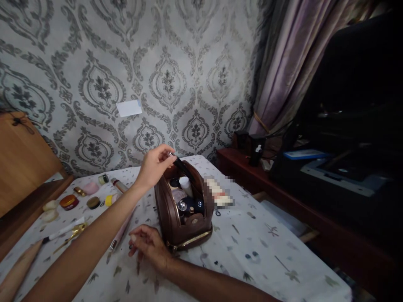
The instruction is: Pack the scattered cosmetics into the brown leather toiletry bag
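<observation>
Pinched a slim dark item (180, 165) with the left hand (155, 164), slanting it down rightward over the mouth of the brown bag (165, 212); curled the right hand (153, 247) lower, beside the bag; couldn't tell if empty.

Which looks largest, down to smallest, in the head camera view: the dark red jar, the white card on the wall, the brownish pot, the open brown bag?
1. Brown bag
2. White card
3. Dark red jar
4. Brownish pot
</observation>
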Available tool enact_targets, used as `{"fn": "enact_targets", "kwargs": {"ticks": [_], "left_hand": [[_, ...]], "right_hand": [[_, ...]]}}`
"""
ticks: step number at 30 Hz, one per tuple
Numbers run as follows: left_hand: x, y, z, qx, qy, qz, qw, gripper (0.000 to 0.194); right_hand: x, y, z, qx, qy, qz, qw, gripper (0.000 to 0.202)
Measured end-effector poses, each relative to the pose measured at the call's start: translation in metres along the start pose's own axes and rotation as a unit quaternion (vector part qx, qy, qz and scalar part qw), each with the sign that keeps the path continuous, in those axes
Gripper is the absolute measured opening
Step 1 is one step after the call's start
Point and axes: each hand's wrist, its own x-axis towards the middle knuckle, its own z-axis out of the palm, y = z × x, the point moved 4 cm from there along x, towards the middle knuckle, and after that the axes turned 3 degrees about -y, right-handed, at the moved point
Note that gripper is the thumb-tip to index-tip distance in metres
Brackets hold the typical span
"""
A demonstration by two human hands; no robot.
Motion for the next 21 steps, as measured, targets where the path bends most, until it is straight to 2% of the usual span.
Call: {"fn": "enact_targets", "kwargs": {"ticks": [5,10,21], "left_hand": [[0.012,-0.012,0.022,0.101,-0.024,0.016,0.994,0.008],[0.016,-0.018,0.039,0.212,-0.06,0.032,0.975,0.008],[0.019,-0.036,0.062,0.298,-0.142,-0.021,0.944,0.009]], "right_hand": [[0.0,-0.002,0.001,-0.009,-0.008,0.0,1.0,0.068],[0.0,-0.001,0.003,-0.012,-0.012,0.007,1.0,0.07],[0.002,0.001,0.002,-0.004,-0.006,0.017,1.0,0.071]]}}
